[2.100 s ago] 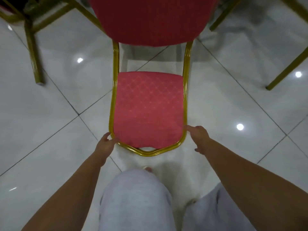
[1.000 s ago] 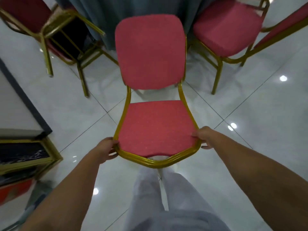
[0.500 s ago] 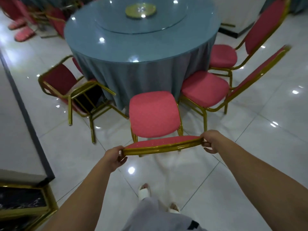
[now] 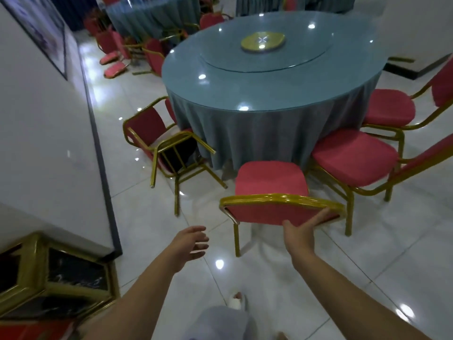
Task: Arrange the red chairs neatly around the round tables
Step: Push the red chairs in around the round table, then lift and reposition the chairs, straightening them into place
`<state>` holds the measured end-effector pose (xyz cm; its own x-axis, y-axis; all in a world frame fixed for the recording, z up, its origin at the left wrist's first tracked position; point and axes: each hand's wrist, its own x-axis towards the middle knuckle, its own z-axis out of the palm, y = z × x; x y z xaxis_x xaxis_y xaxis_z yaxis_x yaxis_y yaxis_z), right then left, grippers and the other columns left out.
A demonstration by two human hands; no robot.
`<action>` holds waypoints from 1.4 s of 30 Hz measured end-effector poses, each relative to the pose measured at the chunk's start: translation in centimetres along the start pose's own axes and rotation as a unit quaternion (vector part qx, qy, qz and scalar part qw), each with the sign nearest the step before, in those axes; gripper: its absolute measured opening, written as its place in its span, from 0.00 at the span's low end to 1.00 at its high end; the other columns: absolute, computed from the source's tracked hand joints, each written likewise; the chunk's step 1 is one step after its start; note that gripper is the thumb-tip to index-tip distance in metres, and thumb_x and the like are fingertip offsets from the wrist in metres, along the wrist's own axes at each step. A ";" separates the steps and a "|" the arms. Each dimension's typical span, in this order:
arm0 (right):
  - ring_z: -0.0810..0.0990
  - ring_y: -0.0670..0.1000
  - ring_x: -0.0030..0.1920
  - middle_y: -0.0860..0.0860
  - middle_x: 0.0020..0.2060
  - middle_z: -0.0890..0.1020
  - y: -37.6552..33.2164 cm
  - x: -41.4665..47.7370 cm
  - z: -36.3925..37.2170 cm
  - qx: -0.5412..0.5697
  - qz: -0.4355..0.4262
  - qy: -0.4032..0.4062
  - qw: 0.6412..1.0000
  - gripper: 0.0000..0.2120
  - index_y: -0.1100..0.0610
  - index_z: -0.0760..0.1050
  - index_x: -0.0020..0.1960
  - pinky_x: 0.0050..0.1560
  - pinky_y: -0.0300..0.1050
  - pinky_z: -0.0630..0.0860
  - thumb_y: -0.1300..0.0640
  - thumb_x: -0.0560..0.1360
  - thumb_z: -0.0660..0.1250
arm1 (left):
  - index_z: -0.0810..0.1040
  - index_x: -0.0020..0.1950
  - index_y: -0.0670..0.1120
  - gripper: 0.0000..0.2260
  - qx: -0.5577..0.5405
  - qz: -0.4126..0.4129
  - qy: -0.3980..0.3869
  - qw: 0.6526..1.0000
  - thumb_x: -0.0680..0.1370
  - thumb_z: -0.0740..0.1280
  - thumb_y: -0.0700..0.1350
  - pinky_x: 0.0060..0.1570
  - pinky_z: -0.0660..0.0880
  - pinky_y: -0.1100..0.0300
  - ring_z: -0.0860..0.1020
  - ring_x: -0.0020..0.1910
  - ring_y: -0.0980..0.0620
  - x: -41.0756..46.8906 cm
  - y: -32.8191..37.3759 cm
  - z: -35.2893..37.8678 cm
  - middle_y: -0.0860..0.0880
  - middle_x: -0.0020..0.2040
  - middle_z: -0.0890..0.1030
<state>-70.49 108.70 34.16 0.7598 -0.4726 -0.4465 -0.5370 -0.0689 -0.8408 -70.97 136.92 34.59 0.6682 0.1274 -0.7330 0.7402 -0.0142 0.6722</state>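
Observation:
A red chair (image 4: 270,177) with a gold frame stands upright on the floor, its seat facing the round table (image 4: 245,89), which has a blue cloth and a glass top. My right hand (image 4: 302,233) lies flat against the back of the chair's backrest with its fingers stretched out, not gripping. My left hand (image 4: 191,244) hangs open in the air to the left of the chair and touches nothing.
A tipped-over red chair (image 4: 147,126) leans at the table's left. Two red chairs (image 4: 353,158) (image 4: 388,107) stand at its right. A white wall (image 4: 36,119) and a gold-framed black stand (image 4: 61,278) are at the left. More fallen chairs (image 4: 115,57) lie by a farther table (image 4: 152,13).
The chair, carried by its seat frame in both hands, now stands on the floor by the table. Both hands let go; the right one rests flat on the backrest.

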 end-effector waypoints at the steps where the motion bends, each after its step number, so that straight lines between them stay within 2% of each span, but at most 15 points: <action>1: 0.79 0.55 0.51 0.52 0.64 0.76 0.4 -0.9 1.7 -0.016 0.005 -0.036 0.999 0.34 0.47 0.52 0.78 0.52 0.51 0.77 0.52 0.77 0.66 | 0.79 0.60 0.45 0.11 -0.006 -0.008 0.006 1.000 0.79 0.66 0.38 0.49 0.81 0.50 0.82 0.48 0.43 0.2 -0.6 -1.1 0.40 0.55 0.82; 2: 0.78 0.55 0.54 0.53 0.66 0.75 0.6 -2.1 3.6 -0.053 0.001 -0.101 0.993 0.29 0.49 0.60 0.76 0.53 0.51 0.77 0.52 0.78 0.65 | 0.79 0.60 0.45 0.11 -0.013 -0.013 0.011 1.000 0.78 0.67 0.38 0.47 0.81 0.51 0.82 0.47 0.43 0.5 -1.1 -2.3 0.40 0.54 0.83; 3: 0.76 0.54 0.59 0.51 0.68 0.72 0.8 -3.2 5.5 -0.097 -0.014 -0.182 0.978 0.28 0.47 0.62 0.76 0.54 0.50 0.75 0.52 0.77 0.65 | 0.79 0.60 0.45 0.11 -0.022 -0.017 0.016 0.999 0.78 0.67 0.38 0.46 0.81 0.52 0.82 0.47 0.44 0.9 -1.3 -3.5 0.40 0.54 0.83; 5: 0.70 0.53 0.67 0.48 0.71 0.66 0.4 -5.0 9.7 -0.158 -0.040 -0.298 0.940 0.33 0.42 0.58 0.77 0.55 0.46 0.70 0.52 0.76 0.66 | 0.80 0.59 0.45 0.10 -0.042 -0.024 0.025 0.999 0.78 0.67 0.38 0.47 0.81 0.52 0.82 0.48 0.43 2.1 -1.5 -6.4 0.40 0.53 0.83; 8: 0.70 0.52 0.68 0.49 0.73 0.66 -1.9 -6.5 16.5 -0.199 -0.062 -0.351 0.913 0.31 0.43 0.61 0.76 0.58 0.43 0.69 0.49 0.76 0.66 | 0.80 0.59 0.45 0.09 -0.079 -0.025 0.041 0.996 0.79 0.66 0.39 0.48 0.81 0.52 0.83 0.51 0.42 4.7 -0.7 -11.2 0.41 0.53 0.83; 14: 0.72 0.52 0.65 0.51 0.70 0.69 -8.5 -5.9 31.2 -0.254 -0.085 -0.384 0.884 0.27 0.45 0.66 0.73 0.57 0.44 0.69 0.47 0.76 0.67 | 0.80 0.58 0.45 0.09 -0.159 -0.012 0.066 0.985 0.78 0.67 0.39 0.47 0.81 0.52 0.83 0.51 0.42 9.4 2.3 -23.9 0.40 0.54 0.83; 18: 0.72 0.50 0.59 0.51 0.68 0.72 -12.9 -5.5 40.7 -0.232 -0.095 -0.396 0.883 0.24 0.45 0.68 0.71 0.56 0.47 0.73 0.48 0.77 0.67 | 0.80 0.58 0.46 0.09 -0.161 -0.008 0.089 0.983 0.78 0.67 0.40 0.45 0.81 0.53 0.83 0.51 0.42 11.5 4.4 -33.2 0.41 0.53 0.83; 21: 0.72 0.48 0.58 0.49 0.65 0.73 -15.0 -5.2 46.0 -0.228 -0.088 -0.388 0.889 0.22 0.44 0.69 0.69 0.54 0.46 0.71 0.48 0.76 0.67 | 0.80 0.58 0.46 0.09 -0.163 -0.011 0.126 0.978 0.78 0.67 0.39 0.49 0.80 0.52 0.82 0.50 0.44 13.4 6.2 -38.9 0.41 0.53 0.83; 27: 0.75 0.50 0.58 0.51 0.63 0.75 -18.4 -1.6 55.6 -0.259 -0.072 -0.379 0.885 0.20 0.47 0.72 0.68 0.55 0.46 0.72 0.49 0.76 0.68 | 0.80 0.57 0.45 0.09 -0.170 -0.023 0.136 0.976 0.78 0.67 0.38 0.54 0.78 0.50 0.81 0.46 0.46 19.1 10.6 -46.4 0.42 0.50 0.82; 30: 0.75 0.52 0.59 0.51 0.62 0.75 -20.3 1.8 61.4 -0.255 -0.065 -0.373 0.890 0.20 0.49 0.72 0.68 0.56 0.47 0.72 0.50 0.77 0.67 | 0.79 0.58 0.45 0.09 -0.160 -0.028 0.132 0.978 0.78 0.66 0.39 0.54 0.78 0.50 0.80 0.47 0.45 23.3 13.5 -50.0 0.41 0.52 0.82; 34: 0.75 0.52 0.58 0.52 0.61 0.76 -23.8 6.1 69.3 -0.230 -0.048 -0.372 0.898 0.18 0.52 0.72 0.67 0.56 0.47 0.72 0.53 0.78 0.67 | 0.79 0.59 0.45 0.09 -0.118 -0.039 0.154 0.980 0.79 0.65 0.39 0.50 0.79 0.52 0.81 0.47 0.45 28.7 18.6 -55.5 0.41 0.53 0.82; 37: 0.76 0.51 0.57 0.52 0.60 0.77 -26.7 8.4 74.3 -0.228 -0.022 -0.369 0.901 0.18 0.54 0.72 0.68 0.56 0.47 0.72 0.54 0.79 0.66 | 0.78 0.60 0.46 0.10 -0.079 -0.085 0.150 0.982 0.80 0.65 0.40 0.51 0.79 0.52 0.81 0.50 0.44 31.7 22.7 -59.2 0.40 0.55 0.82; 42: 0.76 0.52 0.59 0.53 0.61 0.77 -31.4 11.9 83.0 -0.243 0.002 -0.376 0.894 0.19 0.53 0.72 0.68 0.60 0.50 0.73 0.52 0.78 0.67 | 0.79 0.59 0.46 0.10 -0.072 -0.068 0.171 0.980 0.78 0.66 0.39 0.46 0.77 0.55 0.81 0.44 0.49 38.5 29.4 -65.3 0.44 0.49 0.83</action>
<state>-14.17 178.18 29.86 0.6918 0.2374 -0.6820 -0.4969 -0.5288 -0.6881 -28.40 206.15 32.84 0.4811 0.4434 -0.7563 0.7862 0.1637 0.5960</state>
